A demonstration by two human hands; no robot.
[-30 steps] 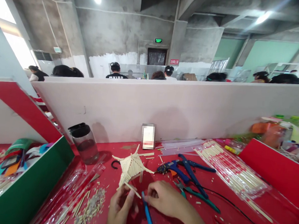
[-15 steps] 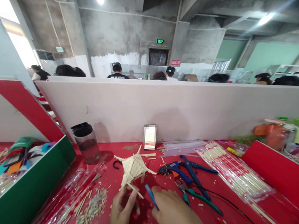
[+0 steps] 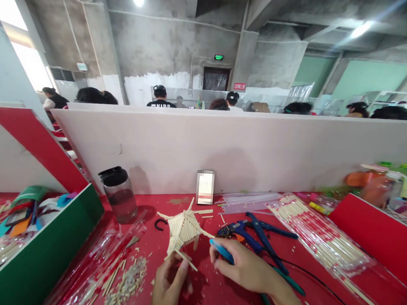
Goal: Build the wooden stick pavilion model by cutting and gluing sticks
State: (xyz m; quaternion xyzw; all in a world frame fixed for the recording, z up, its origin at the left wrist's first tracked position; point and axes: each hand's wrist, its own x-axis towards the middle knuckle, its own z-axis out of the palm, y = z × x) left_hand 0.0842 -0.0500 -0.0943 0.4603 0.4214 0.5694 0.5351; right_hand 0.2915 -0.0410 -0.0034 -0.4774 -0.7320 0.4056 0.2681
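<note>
While hands [image 3: 168,285] hold both, ridged wooden star [image 3: 184,227], blue rod [image 3: 222,251]

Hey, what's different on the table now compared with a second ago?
The right hand has shifted rightward and taken the blue tool into its grip; at first its fingers were only at the tool's upper end. The tool's tip has moved right and farther from the person. The left hand still holds the stick star, and the bottle stands where it was.
</note>
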